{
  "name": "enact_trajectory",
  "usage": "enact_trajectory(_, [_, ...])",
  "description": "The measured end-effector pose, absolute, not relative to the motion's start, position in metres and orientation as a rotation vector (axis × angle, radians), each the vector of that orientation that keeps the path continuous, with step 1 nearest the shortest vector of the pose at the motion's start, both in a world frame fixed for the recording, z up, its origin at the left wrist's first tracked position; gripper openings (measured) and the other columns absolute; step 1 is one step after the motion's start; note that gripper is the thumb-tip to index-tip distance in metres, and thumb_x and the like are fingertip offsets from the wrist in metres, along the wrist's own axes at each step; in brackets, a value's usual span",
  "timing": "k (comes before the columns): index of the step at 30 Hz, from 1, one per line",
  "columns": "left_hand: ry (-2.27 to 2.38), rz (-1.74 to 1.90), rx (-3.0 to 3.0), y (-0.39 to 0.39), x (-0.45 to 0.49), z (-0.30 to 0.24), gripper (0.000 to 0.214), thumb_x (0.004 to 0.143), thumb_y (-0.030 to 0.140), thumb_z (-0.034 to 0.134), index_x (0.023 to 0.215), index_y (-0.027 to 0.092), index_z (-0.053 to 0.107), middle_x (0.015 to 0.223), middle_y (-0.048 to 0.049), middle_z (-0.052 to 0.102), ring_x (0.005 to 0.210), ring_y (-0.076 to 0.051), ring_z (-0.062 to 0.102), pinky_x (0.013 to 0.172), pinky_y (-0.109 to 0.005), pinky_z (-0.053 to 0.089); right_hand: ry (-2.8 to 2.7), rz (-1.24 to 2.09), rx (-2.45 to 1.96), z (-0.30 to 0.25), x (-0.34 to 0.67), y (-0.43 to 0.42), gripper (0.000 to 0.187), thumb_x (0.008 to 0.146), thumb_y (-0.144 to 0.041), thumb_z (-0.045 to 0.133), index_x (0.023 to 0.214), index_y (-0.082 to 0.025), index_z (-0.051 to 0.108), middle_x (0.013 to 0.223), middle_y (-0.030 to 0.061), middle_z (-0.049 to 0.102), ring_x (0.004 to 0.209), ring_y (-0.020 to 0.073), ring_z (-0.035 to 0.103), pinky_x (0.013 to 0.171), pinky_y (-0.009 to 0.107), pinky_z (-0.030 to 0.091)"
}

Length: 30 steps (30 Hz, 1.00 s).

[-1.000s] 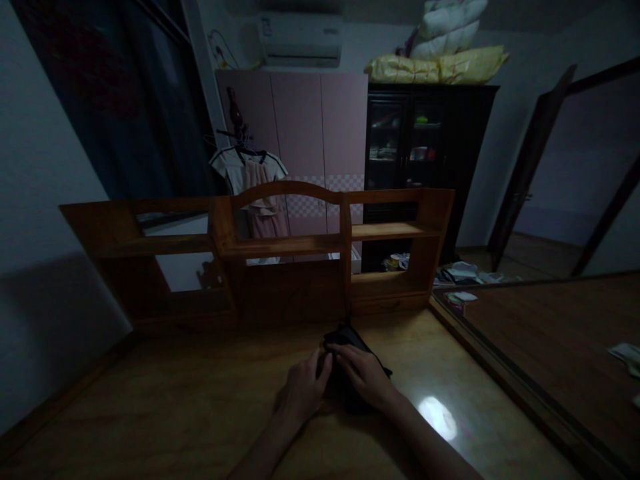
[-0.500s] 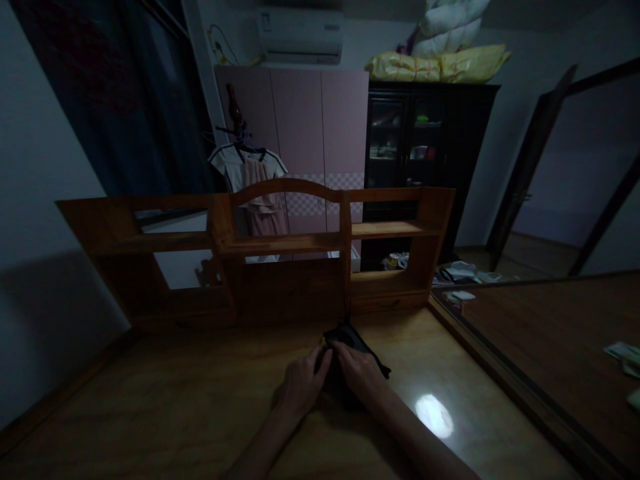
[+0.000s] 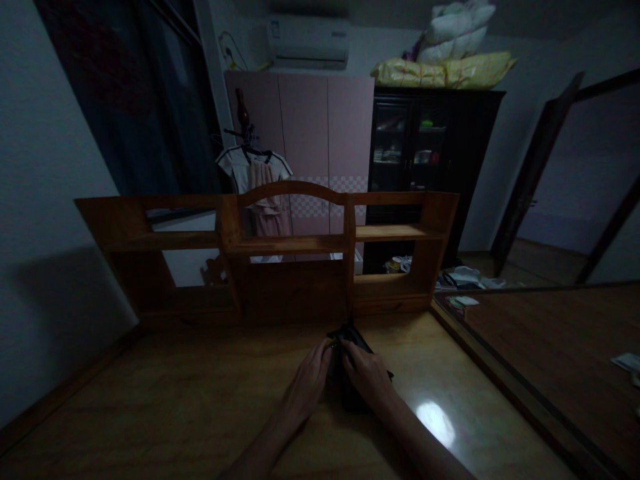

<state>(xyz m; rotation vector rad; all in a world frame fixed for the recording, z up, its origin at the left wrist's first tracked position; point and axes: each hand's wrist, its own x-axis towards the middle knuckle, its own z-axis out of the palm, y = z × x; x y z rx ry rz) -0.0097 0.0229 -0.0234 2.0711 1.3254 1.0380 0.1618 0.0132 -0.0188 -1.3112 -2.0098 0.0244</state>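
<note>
A black pouch [image 3: 353,399], dark and soft-looking, lies on the wooden table [image 3: 200,400] in the head view. My left hand [image 3: 311,373] is closed on its left edge, thumb and fingers together near the far end. My right hand [image 3: 367,373] lies across the pouch, its fingertips pinched at the same far end, close to the left fingertips. A small yellowish bit [image 3: 332,343] shows between the two hands, too small to name. Dim light and my fingers hide most of the pouch's opening.
A wooden shelf unit [image 3: 290,245] stands along the table's far edge. Beyond it are clothes on a rack [image 3: 255,173], a pink wardrobe [image 3: 303,127] and a black cabinet [image 3: 463,147]. To the right, papers [image 3: 627,362] lie on a lower brown surface [image 3: 530,333].
The view has shifted slightly, so the room appears a little further right. Both hands remain at the pouch's far end; my left fingers now lie straighter along its edge.
</note>
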Motion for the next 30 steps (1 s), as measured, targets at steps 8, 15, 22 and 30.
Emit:
enact_trajectory(8, [1.306, 0.992, 2.052, 0.019, -0.01, -0.013, 0.055, 0.097, 0.043, 0.03, 0.146, 0.022, 0.017, 0.148, -0.0081, 0.035, 0.134, -0.017, 0.037, 0.11, -0.037, 0.034, -2.133, -0.026, -1.249, -0.018, 0.167, 0.014, 0.04, 0.095, -0.018, 0.037, 0.133, -0.021, 0.05, 0.125, 0.0096, 0.062, 0.103, 0.0223, 0.065, 0.087, 0.032, 0.053])
enact_trajectory(15, [1.291, 1.013, 2.031, 0.017, -0.01, -0.011, 0.061, 0.097, 0.04, 0.033, 0.148, 0.024, 0.003, 0.143, -0.0098, 0.043, 0.13, -0.017, 0.044, 0.106, -0.035, 0.037, -2.163, -0.044, -1.196, -0.014, 0.169, 0.012, 0.041, 0.096, -0.018, 0.036, 0.135, -0.021, 0.048, 0.13, 0.0104, 0.058, 0.104, 0.0245, 0.065, 0.087, 0.036, 0.054])
enact_trajectory(22, [1.272, 0.98, 2.049, 0.018, -0.01, -0.009, 0.062, 0.097, 0.041, 0.033, 0.148, 0.026, 0.003, 0.144, -0.0102, 0.041, 0.13, -0.019, 0.043, 0.105, -0.038, 0.039, -2.042, 0.151, -1.214, -0.011, 0.168, 0.012, 0.04, 0.092, -0.016, 0.045, 0.13, -0.024, 0.051, 0.125, 0.0048, 0.062, 0.104, 0.022, 0.065, 0.087, 0.034, 0.054])
enact_trajectory(30, [1.226, 0.984, 2.116, 0.023, -0.011, -0.016, 0.055, 0.097, 0.041, 0.03, 0.147, 0.026, 0.013, 0.147, -0.0075, 0.036, 0.134, -0.019, 0.037, 0.11, -0.04, 0.033, -2.028, 0.234, -1.148, -0.005, 0.169, 0.01, 0.058, 0.087, -0.01, 0.046, 0.139, -0.034, 0.038, 0.131, -0.0006, 0.058, 0.11, 0.0182, 0.062, 0.092, 0.031, 0.052])
